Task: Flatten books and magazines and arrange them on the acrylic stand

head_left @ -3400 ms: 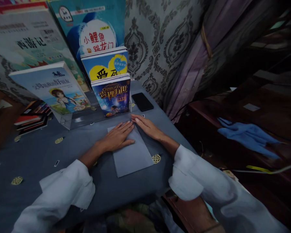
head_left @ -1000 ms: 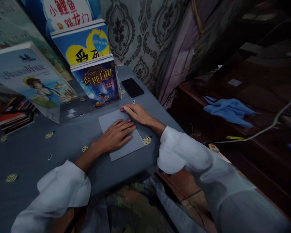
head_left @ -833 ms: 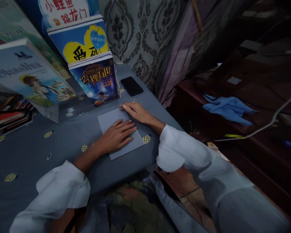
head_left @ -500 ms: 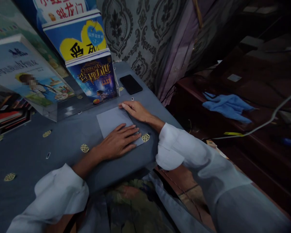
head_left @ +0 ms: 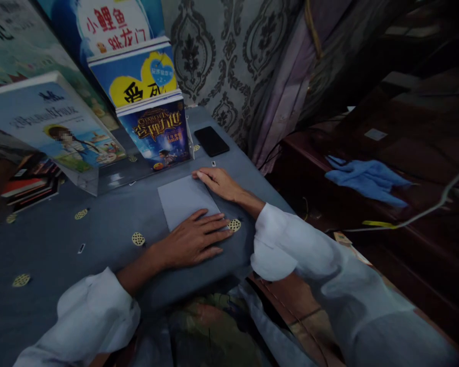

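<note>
A pale grey-white sheet of paper [head_left: 183,201] lies on the dark blue patterned tablecloth. Over its near edge my left hand [head_left: 197,238] rests flat, palm down, with the fingers spread and pointing right. At the paper's far right corner is my right hand [head_left: 217,182], its fingers curled together with the tips on the paper's edge. Whether the right fingers pinch the paper is hard to see. The left palm hides the paper's near part.
Beyond the paper, books [head_left: 156,137] stand in clear holders, with a black phone [head_left: 211,141] to their right. A stack of books [head_left: 32,186] lies far left. Right of the table, a blue cloth [head_left: 369,178] and a pale cable [head_left: 424,206] lie on a dark red surface.
The view has shifted, so the scene sits lower and slightly right. My left hand has slid a little toward the paper's near edge, while my right hand stays at the far corner.
</note>
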A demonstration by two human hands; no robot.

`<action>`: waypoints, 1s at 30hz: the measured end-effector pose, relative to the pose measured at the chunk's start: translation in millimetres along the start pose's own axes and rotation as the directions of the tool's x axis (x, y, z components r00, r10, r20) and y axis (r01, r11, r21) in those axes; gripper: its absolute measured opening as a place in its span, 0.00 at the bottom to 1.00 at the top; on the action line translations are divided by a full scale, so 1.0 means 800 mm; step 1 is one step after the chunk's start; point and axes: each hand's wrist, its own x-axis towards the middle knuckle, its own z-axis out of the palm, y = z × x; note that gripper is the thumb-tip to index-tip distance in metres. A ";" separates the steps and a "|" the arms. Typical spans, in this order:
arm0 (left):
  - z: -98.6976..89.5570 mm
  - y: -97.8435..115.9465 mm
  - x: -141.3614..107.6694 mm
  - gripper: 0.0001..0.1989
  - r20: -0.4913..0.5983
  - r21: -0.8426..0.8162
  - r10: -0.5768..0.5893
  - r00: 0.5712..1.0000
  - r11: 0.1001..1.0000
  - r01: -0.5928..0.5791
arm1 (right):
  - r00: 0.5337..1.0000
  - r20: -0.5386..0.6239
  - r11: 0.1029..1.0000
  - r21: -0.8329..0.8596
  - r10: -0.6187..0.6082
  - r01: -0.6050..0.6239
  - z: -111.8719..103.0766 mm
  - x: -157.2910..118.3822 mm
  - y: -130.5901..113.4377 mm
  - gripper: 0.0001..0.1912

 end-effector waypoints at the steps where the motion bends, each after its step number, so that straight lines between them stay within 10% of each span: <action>1: 0.000 -0.001 0.000 0.24 0.008 -0.006 -0.003 1.000 1.000 0.003 | 1.000 -0.002 1.000 -0.001 -0.006 0.006 0.000 0.000 0.000 0.25; 20: -0.009 -0.113 -0.045 0.31 -0.068 0.022 -0.462 0.885 0.886 0.464 | 1.000 -0.001 0.999 -0.037 0.009 -0.009 -0.002 -0.001 -0.007 0.21; 25: -0.010 -0.114 -0.086 0.39 -0.059 0.054 -0.565 0.823 0.822 0.568 | 1.000 0.018 0.994 -0.105 -0.010 0.012 0.000 -0.004 -0.010 0.19; 30: -0.017 -0.097 -0.110 0.39 -0.003 0.070 -0.515 0.857 0.855 0.514 | 0.999 0.034 0.963 -0.267 -0.035 0.043 0.015 -0.009 -0.007 0.18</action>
